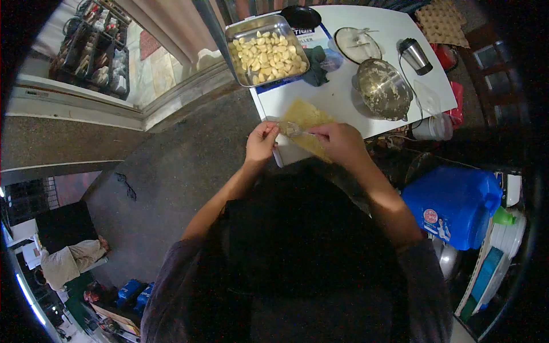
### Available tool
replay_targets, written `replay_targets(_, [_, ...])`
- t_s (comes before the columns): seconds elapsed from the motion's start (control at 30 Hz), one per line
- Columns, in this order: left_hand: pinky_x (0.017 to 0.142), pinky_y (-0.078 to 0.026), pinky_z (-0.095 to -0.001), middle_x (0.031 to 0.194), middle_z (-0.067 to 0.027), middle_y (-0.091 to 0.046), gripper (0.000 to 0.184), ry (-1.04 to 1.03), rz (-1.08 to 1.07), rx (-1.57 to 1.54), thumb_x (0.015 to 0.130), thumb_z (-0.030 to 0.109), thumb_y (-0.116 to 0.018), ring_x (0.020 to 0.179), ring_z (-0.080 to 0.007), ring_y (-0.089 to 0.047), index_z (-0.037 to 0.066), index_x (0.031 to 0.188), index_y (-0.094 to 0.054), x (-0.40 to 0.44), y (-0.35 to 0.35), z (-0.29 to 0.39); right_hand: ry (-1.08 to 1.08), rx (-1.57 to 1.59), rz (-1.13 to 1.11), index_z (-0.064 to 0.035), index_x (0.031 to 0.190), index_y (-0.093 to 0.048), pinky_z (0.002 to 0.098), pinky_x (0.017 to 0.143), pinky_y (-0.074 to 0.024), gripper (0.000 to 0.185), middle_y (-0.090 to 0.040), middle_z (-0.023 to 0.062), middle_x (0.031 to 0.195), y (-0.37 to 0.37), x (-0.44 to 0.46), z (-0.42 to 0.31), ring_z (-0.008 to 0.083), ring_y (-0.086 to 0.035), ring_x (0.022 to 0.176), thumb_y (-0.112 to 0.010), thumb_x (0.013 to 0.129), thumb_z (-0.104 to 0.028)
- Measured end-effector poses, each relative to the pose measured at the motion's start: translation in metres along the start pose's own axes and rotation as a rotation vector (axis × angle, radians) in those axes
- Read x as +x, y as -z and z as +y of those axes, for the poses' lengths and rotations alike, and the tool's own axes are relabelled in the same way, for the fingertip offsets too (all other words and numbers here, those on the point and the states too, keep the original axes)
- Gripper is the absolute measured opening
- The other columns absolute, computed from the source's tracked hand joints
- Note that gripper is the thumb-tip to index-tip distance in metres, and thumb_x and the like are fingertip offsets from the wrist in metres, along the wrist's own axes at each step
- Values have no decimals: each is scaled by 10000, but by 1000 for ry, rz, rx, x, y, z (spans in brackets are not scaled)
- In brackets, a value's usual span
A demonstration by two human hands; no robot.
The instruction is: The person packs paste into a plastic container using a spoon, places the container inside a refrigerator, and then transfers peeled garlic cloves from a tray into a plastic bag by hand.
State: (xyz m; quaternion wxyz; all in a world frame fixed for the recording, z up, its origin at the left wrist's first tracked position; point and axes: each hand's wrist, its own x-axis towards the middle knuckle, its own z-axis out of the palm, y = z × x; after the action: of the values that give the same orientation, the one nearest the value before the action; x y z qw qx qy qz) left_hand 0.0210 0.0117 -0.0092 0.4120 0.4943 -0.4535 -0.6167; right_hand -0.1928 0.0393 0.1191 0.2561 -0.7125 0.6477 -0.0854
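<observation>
My left hand (263,143) is closed, its thumb and fingers pinching a small, glossy brownish piece (288,128) whose kind I cannot make out. In my right hand (342,141) is a thin, shiny utensil (309,134), with its far end against that piece. Whether it is a spoon or a fork does not show. Below both hands a yellowish sheet (309,112) lies at the near edge of the white table (337,94). Farther back, a steel tray (233,59) holds many pale, peeled cloves (266,54) that look like garlic.
A steel bowl (384,90) with residue inside stands right of the sheet. Behind it are a glass lid (355,46) and a tumbler (416,56). A dark cloth (315,67) lies beside the tray. A blue jug (452,206) stands at the right; another person (71,260) is lower left.
</observation>
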Motion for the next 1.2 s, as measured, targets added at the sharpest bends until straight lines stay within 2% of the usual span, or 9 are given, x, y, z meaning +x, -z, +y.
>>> replay_targets(0.2, [559, -434, -214, 787, 39, -621, 120, -20, 1, -21, 957, 167, -608, 632, -42, -511, 72, 1021, -641, 2, 3, -7, 56, -276, -6, -219, 1052, -728, 465, 726, -523, 256, -688, 136, 855, 25, -13, -10, 326, -670, 815, -573, 859, -282])
replay_targets(0.3, [560, -437, -218, 786, 36, -614, 119, -6, -12, -31, 955, 161, -611, 632, -43, -510, 67, 1021, -641, 1, 3, -8, 112, -204, 44, -234, 1066, -721, 464, 719, -521, 269, -691, 127, 863, 10, -11, -12, 328, -671, 810, -562, 858, -294])
replay_targets(0.5, [560, -437, -221, 781, 30, -598, 118, -32, -29, -22, 950, 150, -617, 629, -45, -511, 53, 1017, -631, 3, 6, -5, -30, -299, 194, -243, 1075, -718, 465, 699, -517, 279, -681, 133, 860, 3, -7, 13, 334, -661, 781, -548, 862, -300])
replay_targets(0.6, [563, -435, -219, 795, 25, -605, 115, -29, -42, -19, 946, 146, -623, 638, -45, -514, 50, 1010, -626, 3, 5, -4, 101, -197, 221, -232, 1049, -726, 466, 696, -518, 255, -671, 149, 857, -4, -11, 13, 349, -650, 757, -559, 863, -280])
replay_targets(0.7, [572, -435, -216, 801, 22, -610, 115, -21, -48, -9, 944, 148, -628, 648, -44, -517, 49, 1003, -622, 4, 7, -4, 92, -145, 305, -216, 1038, -738, 436, 615, -477, 228, -616, 124, 740, -18, -11, 19, 332, -618, 704, -569, 886, -200])
replay_targets(0.9, [588, -435, -215, 806, 21, -612, 116, -12, -33, -2, 939, 152, -635, 667, -45, -522, 50, 992, -617, 2, 7, -4, -95, -49, 377, -207, 1071, -730, 411, 666, -502, 224, -672, 142, 813, 11, -26, 29, 342, -638, 751, -580, 907, -236])
replay_targets(1.0, [585, -434, -218, 804, 22, -612, 116, -32, -44, -20, 937, 150, -637, 665, -46, -522, 48, 989, -616, 6, 7, -6, -295, -40, 160, -194, 1077, -729, 432, 791, -536, 253, -695, 143, 1002, 6, -29, 33, 353, -668, 880, -563, 898, -264])
replay_targets(1.1, [580, -434, -222, 800, 21, -609, 117, -50, -41, -15, 936, 148, -639, 656, -50, -521, 46, 988, -615, 7, 9, -10, -222, 114, 48, -195, 1096, -721, 431, 810, -532, 257, -693, 151, 1000, 18, -33, 30, 361, -660, 901, -562, 906, -260])
replay_targets(1.2, [580, -436, -226, 795, 20, -606, 118, -38, -43, 6, 935, 146, -640, 653, -54, -522, 44, 987, -615, 7, 8, -11, -267, 212, 208, -210, 1104, -718, 432, 831, -526, 253, -692, 153, 1007, 20, -33, 38, 363, -655, 928, -569, 909, -270])
